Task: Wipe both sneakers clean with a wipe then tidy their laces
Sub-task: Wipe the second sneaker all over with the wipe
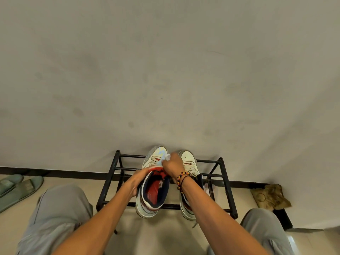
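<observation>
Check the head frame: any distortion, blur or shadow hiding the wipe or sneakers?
Head view: strong wide-angle warp, the rack splays outward. Soft, even light, no glare. The wipe is small, slightly blurred and half hidden by the right hand. The left hand holds the left sneaker; the right arm covers part of the right sneaker.

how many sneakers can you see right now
2, side by side on the black rack: the left sneaker, gripped by the left hand, and the right sneaker, partly hidden behind the right forearm.

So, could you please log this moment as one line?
left hand holds left sneaker | right hand wipes its toe with wipe | right sneaker on rack
</observation>
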